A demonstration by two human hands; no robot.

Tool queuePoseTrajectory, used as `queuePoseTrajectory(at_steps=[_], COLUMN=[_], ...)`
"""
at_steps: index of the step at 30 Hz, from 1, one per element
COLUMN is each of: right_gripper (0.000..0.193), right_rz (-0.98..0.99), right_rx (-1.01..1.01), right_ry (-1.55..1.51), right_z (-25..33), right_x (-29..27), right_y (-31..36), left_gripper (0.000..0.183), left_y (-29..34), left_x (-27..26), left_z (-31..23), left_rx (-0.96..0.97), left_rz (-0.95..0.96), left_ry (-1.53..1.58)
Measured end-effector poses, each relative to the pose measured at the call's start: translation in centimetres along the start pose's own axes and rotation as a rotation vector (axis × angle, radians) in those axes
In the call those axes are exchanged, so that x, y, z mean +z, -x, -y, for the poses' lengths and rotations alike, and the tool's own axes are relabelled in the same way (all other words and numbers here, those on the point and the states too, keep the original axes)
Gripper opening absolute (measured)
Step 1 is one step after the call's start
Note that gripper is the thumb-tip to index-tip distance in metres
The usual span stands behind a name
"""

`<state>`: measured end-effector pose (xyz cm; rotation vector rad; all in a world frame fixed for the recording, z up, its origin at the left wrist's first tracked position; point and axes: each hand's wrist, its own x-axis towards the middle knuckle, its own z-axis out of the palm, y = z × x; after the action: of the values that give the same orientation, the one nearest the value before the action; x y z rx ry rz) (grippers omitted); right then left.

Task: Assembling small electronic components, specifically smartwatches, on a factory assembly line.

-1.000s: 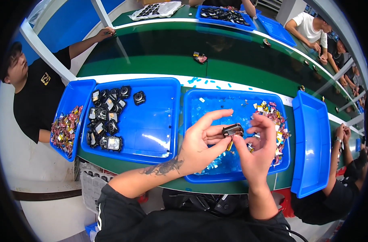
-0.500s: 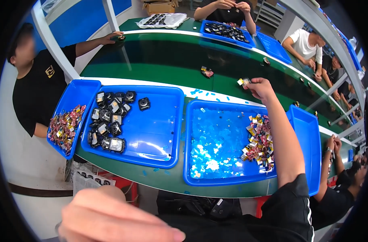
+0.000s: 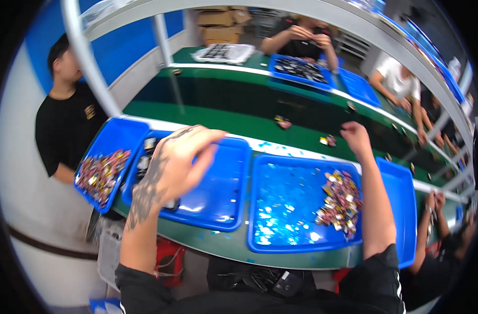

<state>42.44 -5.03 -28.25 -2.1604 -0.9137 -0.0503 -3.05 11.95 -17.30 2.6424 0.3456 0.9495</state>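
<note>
My left hand [image 3: 184, 157] reaches over a blue tray [image 3: 233, 183] of black camera-like modules [image 3: 144, 159], its thumb and fingers apart and nothing seen between them. It hides most of these modules. My right hand [image 3: 356, 140] is raised at the near side of the green conveyor belt [image 3: 228, 107], blurred, with its fingers apart and holding nothing I can see. Just left of its fingertips, a small part with yellow and pink bits [image 3: 328, 141] lies on the belt. Below my right forearm, a second blue tray [image 3: 253, 209] holds a heap of small pink-and-yellow parts [image 3: 341, 204] and scattered blue film pieces [image 3: 280, 209].
A narrow blue tray [image 3: 137, 131] of similar small parts stands at the left, beside a person in black [image 3: 71, 115]. Another blue tray [image 3: 398, 209] is at the right. Further parts [image 3: 283, 122] lie on the belt. People work across it, under a white metal frame [image 3: 87, 68].
My right hand has let go of the small yellow-and-pink part on the belt. My left hand has moved forward over the module tray. The person at left has withdrawn a hand from the belt.
</note>
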Motion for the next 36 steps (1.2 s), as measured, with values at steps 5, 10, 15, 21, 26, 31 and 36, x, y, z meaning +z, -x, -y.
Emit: queuePoseTrajectory(at_steps=[5,10,15,21,26,31,36], right_gripper=[0.014,0.018,0.013,0.011,0.008,0.014,0.018], right_rz=[0.335,0.499,0.343,0.188,0.345,0.475,0.475], right_rx=[-0.241,-0.373,-0.410,0.062,0.421,0.538,0.541], right_ry=[0.249,0.452,0.370,-0.827,-1.290,-1.381,-1.136], right_z=[9.0,6.7,6.3,8.2,10.3,10.9,11.9], right_x=[-3.7,-3.6,-2.9,-4.0,-2.0,0.1,0.9], right_y=[6.3,12.6,13.6,16.7,19.0,20.5,21.0], left_gripper=[0.038,0.049,0.018,0.023,0.030,0.032,0.023], left_y=[4.5,3.9,3.1,-1.4,-0.7,0.6,1.5], left_x=[7.4,9.5,10.1,10.4,14.3,16.4,17.5], left_z=[10.2,10.8,10.6,0.9,-4.3,-8.0,-7.1], left_rx=[-0.142,-0.143,-0.240,-0.751,-0.033,0.146,-0.096], left_rz=[0.461,0.619,0.261,0.044,0.113,0.068,0.123], left_ry=[-0.525,-0.793,-0.573,1.354,0.748,0.578,0.736])
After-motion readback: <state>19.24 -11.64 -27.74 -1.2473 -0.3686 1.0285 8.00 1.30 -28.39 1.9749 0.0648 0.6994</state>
